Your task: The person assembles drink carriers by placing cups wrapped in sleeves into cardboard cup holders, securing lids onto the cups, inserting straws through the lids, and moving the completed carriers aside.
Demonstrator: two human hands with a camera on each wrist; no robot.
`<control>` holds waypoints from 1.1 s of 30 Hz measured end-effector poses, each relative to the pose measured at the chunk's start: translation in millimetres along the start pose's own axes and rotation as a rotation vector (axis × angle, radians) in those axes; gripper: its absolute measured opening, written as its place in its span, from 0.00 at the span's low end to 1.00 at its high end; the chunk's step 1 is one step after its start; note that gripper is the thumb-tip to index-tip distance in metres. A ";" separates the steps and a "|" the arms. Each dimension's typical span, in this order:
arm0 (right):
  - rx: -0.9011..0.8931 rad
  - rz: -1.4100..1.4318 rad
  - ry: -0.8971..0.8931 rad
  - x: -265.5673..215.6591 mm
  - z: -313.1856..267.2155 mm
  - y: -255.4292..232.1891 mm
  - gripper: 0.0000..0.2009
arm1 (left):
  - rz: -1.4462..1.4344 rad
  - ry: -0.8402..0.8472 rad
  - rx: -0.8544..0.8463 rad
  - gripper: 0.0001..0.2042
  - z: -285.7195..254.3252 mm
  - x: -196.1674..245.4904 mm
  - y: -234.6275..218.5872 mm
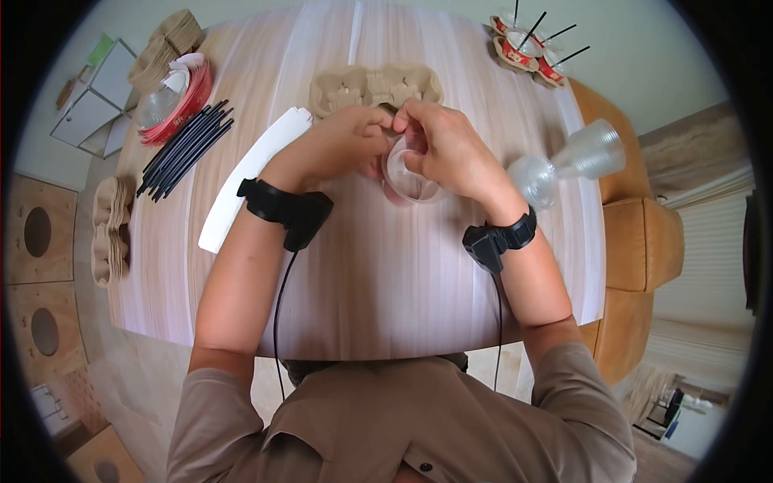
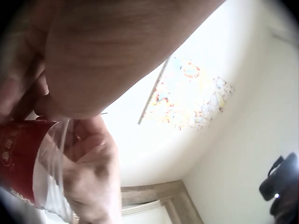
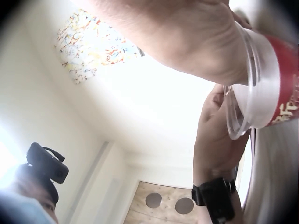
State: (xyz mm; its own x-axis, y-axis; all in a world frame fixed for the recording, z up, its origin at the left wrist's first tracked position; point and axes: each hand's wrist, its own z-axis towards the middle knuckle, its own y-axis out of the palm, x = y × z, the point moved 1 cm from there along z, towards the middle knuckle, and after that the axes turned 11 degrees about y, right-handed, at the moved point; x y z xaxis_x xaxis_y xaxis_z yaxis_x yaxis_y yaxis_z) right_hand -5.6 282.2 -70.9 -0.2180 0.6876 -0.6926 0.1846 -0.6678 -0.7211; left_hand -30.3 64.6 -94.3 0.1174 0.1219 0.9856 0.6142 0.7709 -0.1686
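A clear plastic cup [image 1: 412, 183] with a red printed sleeve [image 3: 286, 60] around it is between both hands, over the middle of the table. My left hand [image 1: 342, 145] holds the cup's far left side, its fingers bent around it. From the right, my right hand [image 1: 451, 149] grips the cup, its thumb crossing the open rim. The fingers of both hands come together at the far side of the cup. In the left wrist view, the red sleeve [image 2: 21, 161] sits below the clear rim. Most fingertips are hidden behind the hands.
Just beyond the hands lies a cardboard cup carrier [image 1: 338, 87]. White curved sheets [image 1: 250, 189], black straws [image 1: 185, 149] and a red stack [image 1: 193, 101] lie to the left. Clear cups [image 1: 592, 150] lie at right; filled cups [image 1: 519, 48] with straws stand at the far right.
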 end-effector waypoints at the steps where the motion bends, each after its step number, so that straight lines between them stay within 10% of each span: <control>1: 0.002 -0.002 -0.003 -0.6 -0.3 -0.4 0.16 | -0.081 -0.022 -0.031 0.07 -0.9 0.1 -3.4; 17: -0.011 -0.106 -0.029 12.7 2.8 -16.5 0.11 | -0.139 -0.062 -0.178 0.26 11.5 -11.3 -6.4; 33: -0.018 0.005 0.061 28.2 8.6 -22.5 0.07 | 0.089 0.148 -0.268 0.23 23.4 -18.5 -2.8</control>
State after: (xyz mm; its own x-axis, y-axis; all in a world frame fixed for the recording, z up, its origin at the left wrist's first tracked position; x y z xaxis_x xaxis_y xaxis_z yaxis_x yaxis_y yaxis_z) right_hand -24.2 314.2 -74.1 -0.1583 0.7010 -0.6954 0.2024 -0.6663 -0.7177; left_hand -52.4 74.8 -111.7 0.2798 0.0738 0.9572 0.7782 0.5664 -0.2711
